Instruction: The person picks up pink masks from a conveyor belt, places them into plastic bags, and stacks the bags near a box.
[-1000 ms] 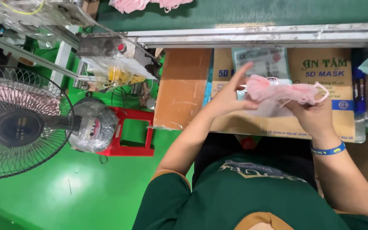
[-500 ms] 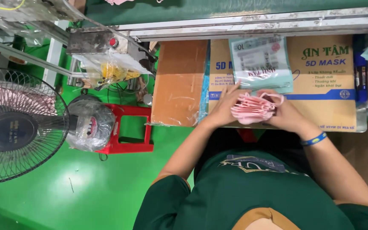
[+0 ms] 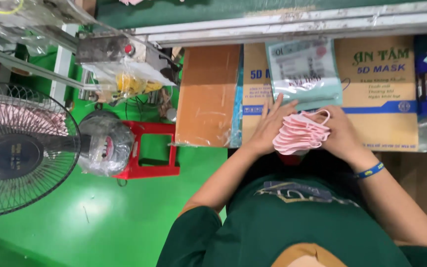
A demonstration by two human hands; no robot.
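A stack of pink face masks (image 3: 300,133) lies squeezed between both hands over a cardboard box (image 3: 381,99). My left hand (image 3: 268,126) presses the stack's left side with fingers stretched up toward a pale green printed plastic pouch (image 3: 303,71). My right hand (image 3: 339,131), with a blue wristband, grips the stack's right side, where white ear loops stick out. The pouch lies flat on the box just above the masks.
A brown cardboard sheet (image 3: 207,94) lies left of the box. A metal rail (image 3: 292,24) runs along the far edge. On the green floor to the left stand a red stool (image 3: 149,148), a fan (image 3: 21,148) and a plastic-wrapped motor (image 3: 106,143).
The masks came down from a raised, loose hold into a tight stack between both hands, just below the pouch. The view shifted slightly.
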